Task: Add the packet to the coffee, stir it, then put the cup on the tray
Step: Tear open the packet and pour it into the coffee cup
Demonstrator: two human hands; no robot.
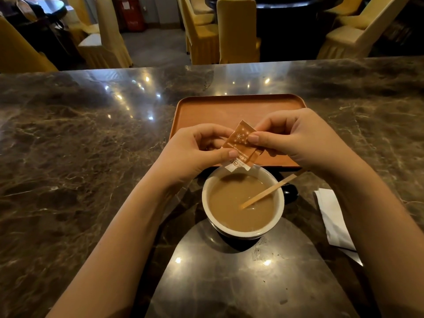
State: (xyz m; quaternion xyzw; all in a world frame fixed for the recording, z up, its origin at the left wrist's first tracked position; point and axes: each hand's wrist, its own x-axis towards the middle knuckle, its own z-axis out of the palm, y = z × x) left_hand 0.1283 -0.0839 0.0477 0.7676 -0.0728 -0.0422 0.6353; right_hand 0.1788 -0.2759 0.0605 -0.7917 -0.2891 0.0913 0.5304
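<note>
Head view only. Noted a dark marbled tabletop (pixel 68 157), polished, with ceiling lights reflected. Found both bare hands raised together above the far rim of the cup. Left hand (pixel 195 152): grip closed on the lower part of the packet (pixel 241 145), thumb pressed over its printed face near the white end. Right hand (pixel 296 138): grip closed on the upper side of the same packet, thumb tip on the orange star-printed area. Packet held tilted, white end lowest and hanging just over the cup rim; whether torn open could not be told. Cup (pixel 281 203) standing on the tabletop, white inside and dark outside, filled nearly to the rim with light-brown coffee (pixel 229 203); dark handle partly visible on the right. Wooden stirrer (pixel 268 191) resting aslant in the coffee, lower end submerged, upper end leaning over the right rim. Orange tray (pixel 229 109) lying just beyond the cup, bare where visible, near edge hidden behind the hands. White paper wrapper (pixel 332 216) lying flat on the tabletop, right of the cup, partly covered by the right forearm. Yellow-covered chairs (pixel 236 31) ranged beyond the far edge.
</note>
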